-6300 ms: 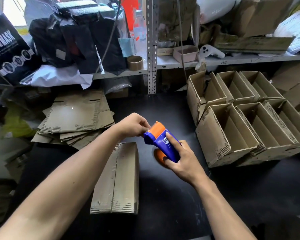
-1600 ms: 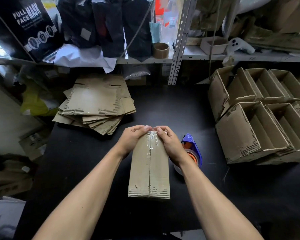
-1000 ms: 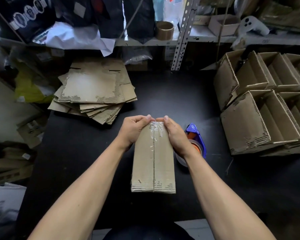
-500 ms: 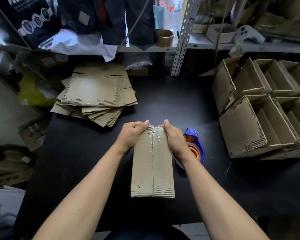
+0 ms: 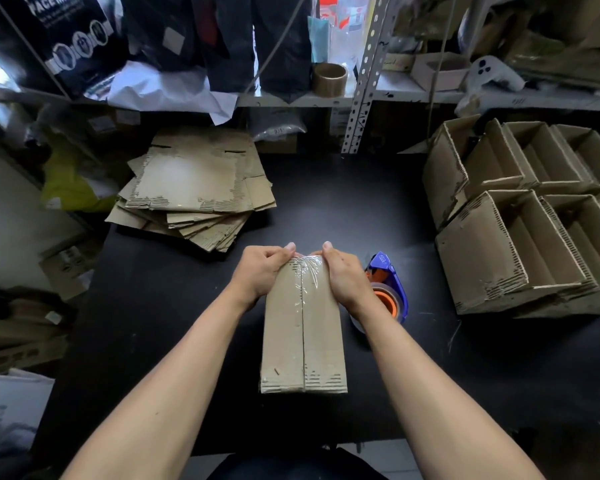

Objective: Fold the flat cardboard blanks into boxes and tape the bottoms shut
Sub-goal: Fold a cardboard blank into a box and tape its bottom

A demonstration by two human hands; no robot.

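2 hands [image 5: 305,278] grip 1 box [image 5: 303,334]; 1 tape dispenser [image 5: 388,289] beside.

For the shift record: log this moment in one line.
step: pressing tape at far end | left hand: on box | right hand: on box | tape dispenser: on table

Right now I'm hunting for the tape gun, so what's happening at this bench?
A person grips the far end of a box with the left hand and right hand, pressing clear tape over its seam. The tape gun lies on the black table beside the right wrist.
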